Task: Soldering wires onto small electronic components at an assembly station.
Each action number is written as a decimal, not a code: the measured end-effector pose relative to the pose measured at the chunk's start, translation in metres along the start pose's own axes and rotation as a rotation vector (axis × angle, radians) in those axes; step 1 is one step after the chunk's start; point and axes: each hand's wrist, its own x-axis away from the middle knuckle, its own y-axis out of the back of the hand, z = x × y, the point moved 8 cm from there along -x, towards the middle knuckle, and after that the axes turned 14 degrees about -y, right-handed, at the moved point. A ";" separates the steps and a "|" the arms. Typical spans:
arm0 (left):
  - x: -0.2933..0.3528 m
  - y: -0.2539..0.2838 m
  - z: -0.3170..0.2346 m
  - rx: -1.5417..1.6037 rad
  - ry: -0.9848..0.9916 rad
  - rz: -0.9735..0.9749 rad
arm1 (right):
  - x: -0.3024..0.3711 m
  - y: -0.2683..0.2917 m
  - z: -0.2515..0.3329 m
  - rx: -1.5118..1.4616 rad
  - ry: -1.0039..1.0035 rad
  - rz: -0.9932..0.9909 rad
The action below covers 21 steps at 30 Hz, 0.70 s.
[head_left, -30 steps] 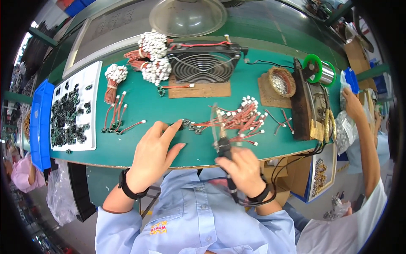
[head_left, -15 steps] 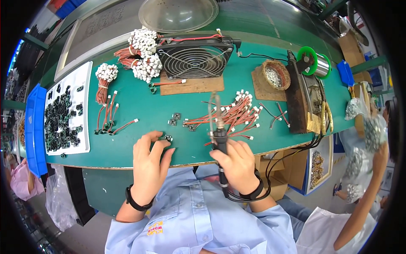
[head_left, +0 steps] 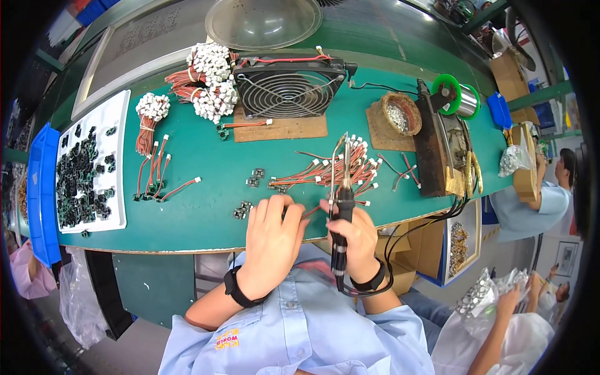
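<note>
My right hand (head_left: 356, 240) is wrapped around the black handle of a soldering iron (head_left: 342, 219), whose metal tip points away over a pile of red-and-white wire leads (head_left: 350, 165) with white connectors. At the near edge of the table my left hand (head_left: 272, 234) bends over with its fingers curled down. What sits under its fingertips is hidden; a red wire runs beside them toward the right hand. Small dark circuit boards (head_left: 242, 210) lie just left of the left hand, and more boards (head_left: 255, 177) lie beyond it.
A black fan (head_left: 287, 87) stands at the back, with bundled leads (head_left: 212, 94) beside it. At left are a white tray (head_left: 119, 215) of boards and a blue bin (head_left: 42, 194). To the right are a round pot (head_left: 409, 119), a solder spool (head_left: 465, 97) and cables. Other people work at right.
My left hand has moved right, closer to the wire pile, uncovering boards on the table. The right hand has shifted slightly right with the soldering iron, now more upright in view.
</note>
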 end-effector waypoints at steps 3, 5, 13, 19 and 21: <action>0.001 0.000 0.000 -0.022 0.015 -0.009 | -0.005 0.008 -0.004 0.139 0.047 -0.051; 0.000 0.002 0.000 -0.024 0.025 -0.017 | -0.008 0.015 -0.007 0.213 0.028 -0.046; 0.012 0.039 0.001 -0.115 -0.026 -0.050 | -0.009 0.028 -0.005 0.160 -0.064 -0.137; 0.011 0.052 -0.028 0.036 -0.206 0.015 | -0.005 0.004 0.035 -0.237 -0.021 0.136; 0.014 0.055 -0.029 0.069 -0.196 -0.040 | 0.004 0.000 0.034 -0.363 -0.062 0.147</action>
